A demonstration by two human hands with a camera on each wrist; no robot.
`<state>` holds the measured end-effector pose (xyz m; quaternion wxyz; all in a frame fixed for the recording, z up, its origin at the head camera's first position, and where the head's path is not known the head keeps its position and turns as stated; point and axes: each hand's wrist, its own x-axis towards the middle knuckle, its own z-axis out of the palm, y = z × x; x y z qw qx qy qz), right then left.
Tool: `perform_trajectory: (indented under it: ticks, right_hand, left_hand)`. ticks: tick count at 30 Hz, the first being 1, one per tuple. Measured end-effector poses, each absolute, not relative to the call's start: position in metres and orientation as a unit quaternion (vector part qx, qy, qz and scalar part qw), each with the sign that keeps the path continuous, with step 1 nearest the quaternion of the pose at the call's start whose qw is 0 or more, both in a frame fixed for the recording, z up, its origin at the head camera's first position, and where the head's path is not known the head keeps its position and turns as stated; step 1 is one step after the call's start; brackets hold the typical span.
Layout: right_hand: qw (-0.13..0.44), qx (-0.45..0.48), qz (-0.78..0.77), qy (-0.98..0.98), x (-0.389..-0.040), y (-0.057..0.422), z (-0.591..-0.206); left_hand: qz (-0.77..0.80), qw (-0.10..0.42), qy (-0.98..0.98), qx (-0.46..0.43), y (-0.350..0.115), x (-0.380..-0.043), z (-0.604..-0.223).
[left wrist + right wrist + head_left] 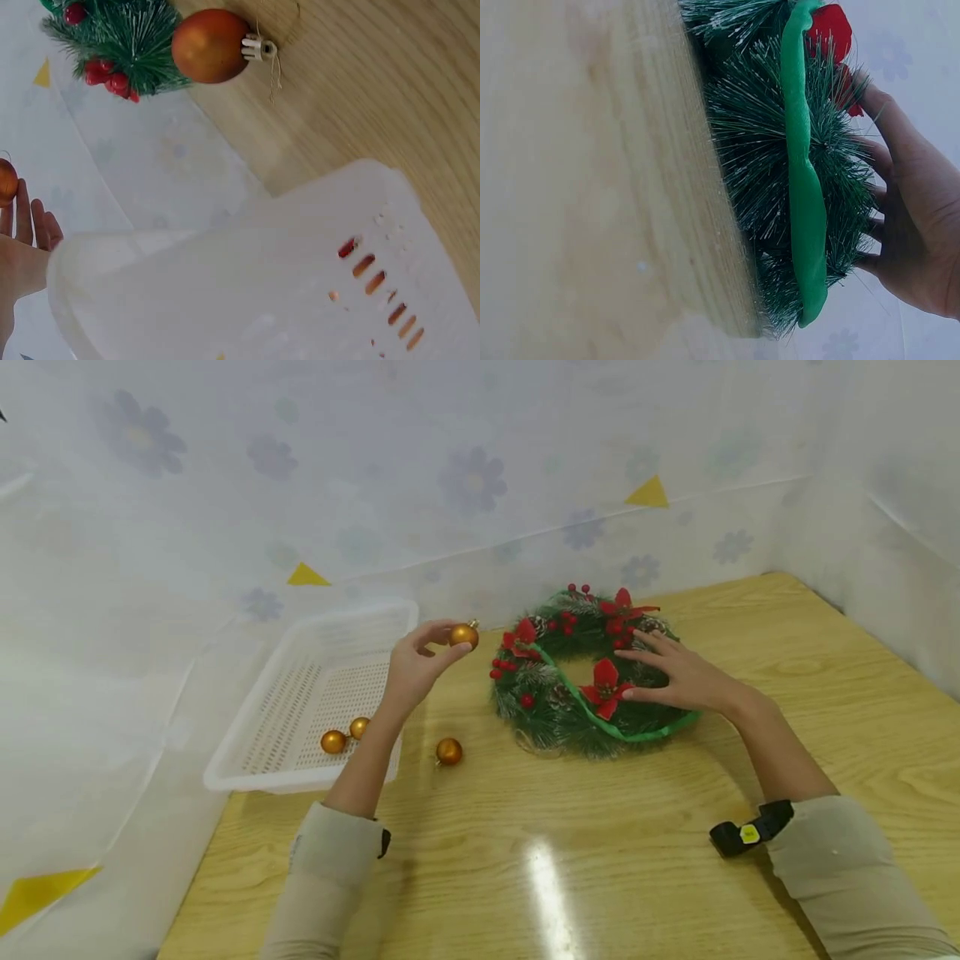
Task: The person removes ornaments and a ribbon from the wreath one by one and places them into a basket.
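My left hand (414,668) pinches a golden Christmas ball (464,637) between thumb and fingers, raised beside the basket's right rim. In the left wrist view that held ball (6,184) is partly cut off at the edge. A green wreath (555,727) with red poinsettias, berries and pinecones lies to the right, a green ribbon (558,670) running across it. My right hand (686,678), fingers spread, rests on the wreath's right side by a red poinsettia (604,688). In the right wrist view its fingertips reach into the green needles (832,172).
On the table (480,860), another golden ball (449,752) lies between basket and wreath. The white plastic basket (247,718) at the left holds more golden balls (333,742). A flower-patterned white curtain (420,493) stands close behind and at both sides.
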<state>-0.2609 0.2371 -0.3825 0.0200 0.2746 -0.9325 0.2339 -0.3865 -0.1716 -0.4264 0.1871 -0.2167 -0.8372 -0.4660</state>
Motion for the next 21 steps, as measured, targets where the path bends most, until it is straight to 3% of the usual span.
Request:
perform_trajectory:
  ticks: [4,7,13,17,21]
  right_hand:
    - [0.02,0.276,0.232,-0.932,-0.26,0.237,-0.382]
    - [0.02,0.278,0.227,-0.933,-0.26,0.237,-0.382]
    - [0.021,0.278,0.226,-0.933,-0.261,0.238,-0.381]
    - [0.02,0.278,0.23,-0.932,-0.261,0.238,-0.382]
    - [0.018,0.278,0.234,-0.931,-0.262,0.238,-0.383]
  left_hand:
    - [-0.5,0.149,-0.833,-0.183,-0.174,-0.322,-0.356]
    - [-0.515,0.139,-0.83,-0.165,-0.185,-0.291,-0.322]
    - [-0.495,0.136,-0.851,-0.114,-0.247,-0.316,-0.336]
    - [-0.469,0.141,-0.864,-0.115,-0.318,-0.365,-0.391]
    - [-0.482,0.116,-0.864,-0.088,-0.368,-0.384,-0.43]
